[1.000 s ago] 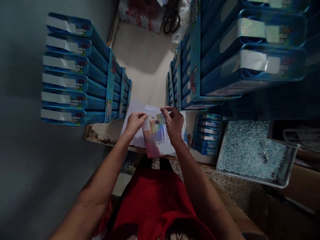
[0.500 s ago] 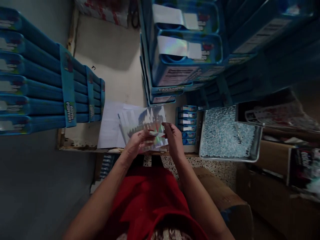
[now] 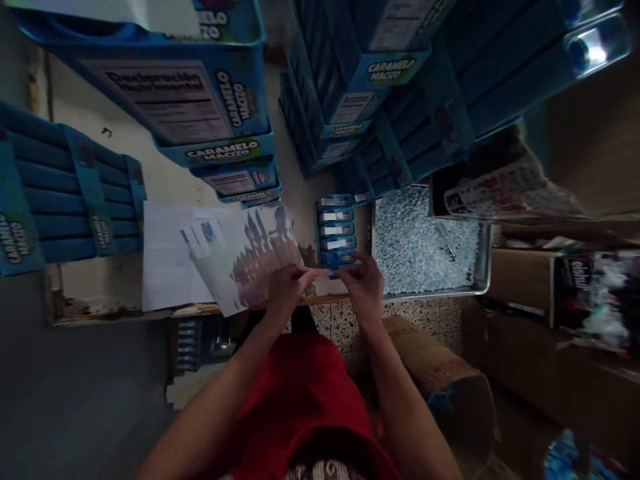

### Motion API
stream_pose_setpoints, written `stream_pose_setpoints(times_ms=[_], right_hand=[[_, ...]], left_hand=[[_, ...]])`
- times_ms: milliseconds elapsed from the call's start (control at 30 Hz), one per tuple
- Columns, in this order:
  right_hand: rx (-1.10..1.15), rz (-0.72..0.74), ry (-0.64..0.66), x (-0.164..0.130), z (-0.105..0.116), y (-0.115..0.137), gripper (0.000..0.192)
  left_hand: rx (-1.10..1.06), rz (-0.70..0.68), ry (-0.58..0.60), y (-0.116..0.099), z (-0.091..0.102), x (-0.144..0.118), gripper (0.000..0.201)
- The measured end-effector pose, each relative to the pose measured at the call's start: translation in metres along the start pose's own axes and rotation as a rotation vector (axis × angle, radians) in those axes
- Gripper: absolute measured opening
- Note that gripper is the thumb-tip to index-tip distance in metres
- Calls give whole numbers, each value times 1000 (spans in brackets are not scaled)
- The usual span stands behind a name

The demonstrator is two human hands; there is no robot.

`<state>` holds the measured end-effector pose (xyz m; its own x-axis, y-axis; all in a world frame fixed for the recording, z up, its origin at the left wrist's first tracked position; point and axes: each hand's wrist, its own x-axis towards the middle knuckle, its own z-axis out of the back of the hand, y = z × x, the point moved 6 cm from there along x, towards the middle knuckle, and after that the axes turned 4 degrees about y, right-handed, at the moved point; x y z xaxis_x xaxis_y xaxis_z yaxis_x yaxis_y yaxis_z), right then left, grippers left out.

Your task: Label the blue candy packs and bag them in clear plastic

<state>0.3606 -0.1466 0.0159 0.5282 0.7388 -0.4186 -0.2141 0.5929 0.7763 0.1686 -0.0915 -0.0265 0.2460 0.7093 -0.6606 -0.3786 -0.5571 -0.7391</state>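
White paper (image 3: 163, 257) lies left of the small boxes (image 3: 337, 231), partly under a shiny sheet (image 3: 247, 261). At the boxes' near end, the left hand (image 3: 287, 287) pinches a pale strip (image 3: 318, 273); the right hand (image 3: 367, 287) seems to pinch its other end. Right of the boxes sits a tray (image 3: 483, 263). The step looks like positioning the strip; the next move likely calls for keeping it level.

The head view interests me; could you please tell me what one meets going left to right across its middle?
Stack of blue boxes, white paper, shiny sheet, left hand, right hand, metal tray, cardboard box.
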Motion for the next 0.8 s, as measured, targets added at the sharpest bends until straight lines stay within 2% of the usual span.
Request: stream_pose_setpoints(times_ms=[100, 200, 500, 600, 700, 733, 800], right_hand=[[-227, 89, -65, 24, 6, 9, 37], [-361, 125, -68, 37, 5, 14, 33], [-403, 141, -42, 44, 3, 5, 29], [-391, 148, -34, 47, 4, -2, 31], [-465, 139, -162, 51, 13, -11, 42], [-451, 110, -191, 55, 16, -17, 50], [-256, -29, -132, 64, 16, -36, 62]], left_hand=[[28, 23, -111, -6, -13, 19, 23], [-6, 29, -132, -1, -22, 29, 28], [-222, 75, -108, 27, -39, 37, 40], [-374, 153, -68, 43, -48, 46, 42], [-462, 225, -42, 56, -60, 55, 45], [-462, 234, -51, 58, -62, 57, 46], [-456, 237, -83, 60, -65, 61, 46]])
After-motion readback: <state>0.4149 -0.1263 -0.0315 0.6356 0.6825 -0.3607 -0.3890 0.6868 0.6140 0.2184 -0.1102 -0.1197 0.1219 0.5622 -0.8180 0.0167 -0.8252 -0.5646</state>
